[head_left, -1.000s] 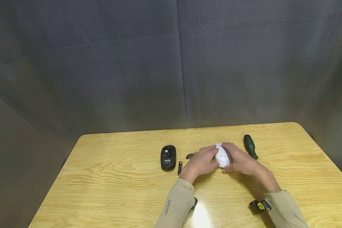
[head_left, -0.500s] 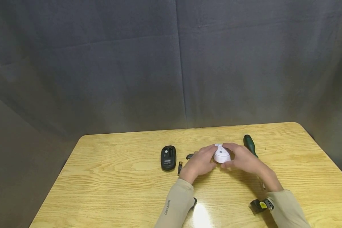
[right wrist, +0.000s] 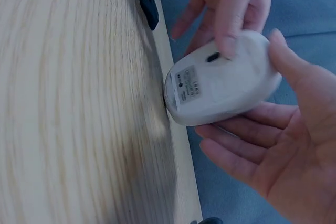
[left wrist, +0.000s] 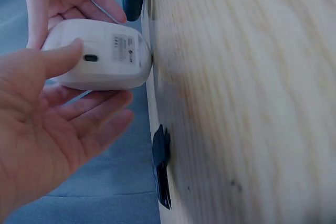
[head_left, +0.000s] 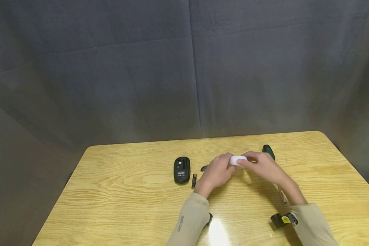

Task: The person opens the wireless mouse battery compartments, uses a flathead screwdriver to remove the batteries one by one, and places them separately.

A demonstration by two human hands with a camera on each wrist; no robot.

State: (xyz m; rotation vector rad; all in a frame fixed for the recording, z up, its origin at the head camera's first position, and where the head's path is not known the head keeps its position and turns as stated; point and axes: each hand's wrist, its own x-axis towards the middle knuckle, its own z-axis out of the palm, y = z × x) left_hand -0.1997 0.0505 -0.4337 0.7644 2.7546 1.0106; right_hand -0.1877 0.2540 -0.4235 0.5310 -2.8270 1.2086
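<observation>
A white computer mouse (head_left: 237, 160) is held between both hands at the right of the table's middle. Its underside, with a label and a dark oval sensor window, faces the wrist cameras. My left hand (head_left: 216, 172) grips it with the thumb pressed on the underside near the sensor, fingers behind. From the other side my right hand (head_left: 267, 169) holds it, thumb at the edge and fingers behind the body. In the right wrist view the white mouse (right wrist: 226, 80) tilts on end, its lower end right at the tabletop.
A black mouse (head_left: 181, 170) lies underside up with its battery bay open. Beside it are a battery (head_left: 194, 181) and a black cover (head_left: 204, 168), partly behind the left hand. A green-handled screwdriver (head_left: 269, 151) lies behind the right hand. A grey curtain (head_left: 141, 75) hangs behind the table.
The white mouse has been tipped up from lying top side up to standing on end, underside toward the wrists. The right thumb has risen along it.
</observation>
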